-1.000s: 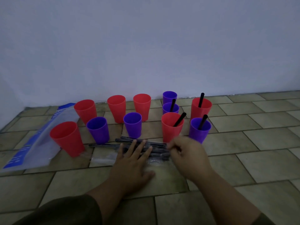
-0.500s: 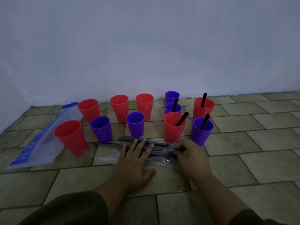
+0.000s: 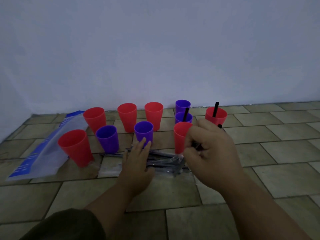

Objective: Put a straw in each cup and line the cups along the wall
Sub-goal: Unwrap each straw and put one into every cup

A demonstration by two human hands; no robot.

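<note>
A pale wall (image 3: 155, 49) is filling the upper half of the frame, and a tiled floor (image 3: 277, 153) is running along its foot. At the left edge a blue and clear plastic bag (image 3: 43, 153) is lying flat on the tiles. Just right of it, the empty cups are standing upright. A front red cup (image 3: 76, 149) and two purple cups (image 3: 107, 139) (image 3: 143, 130) are standing nearer the camera. Three red cups (image 3: 94, 118) (image 3: 127, 116) (image 3: 153, 113) are standing behind them, closer to the wall.

At lower centre the left hand (image 3: 136, 163) is pressing flat on the wrapped bundle of straws (image 3: 164, 159) on the floor, with its fingers straight and spread. A dark sleeve (image 3: 69, 226) is showing at the bottom left.

Right of centre, a back purple cup (image 3: 182, 104) is standing by the wall. In front of it, a second purple cup (image 3: 181, 117) is holding a black straw (image 3: 186, 114). A near red cup (image 3: 180, 137) is standing in front of that one.

The right hand (image 3: 211, 151) is hovering above the floor and partly covering the near red cup. Its fingers are curling tightly round a dark straw (image 3: 197, 146). Behind it, a far red cup (image 3: 216, 116) is holding an upright straw (image 3: 215, 110).
</note>
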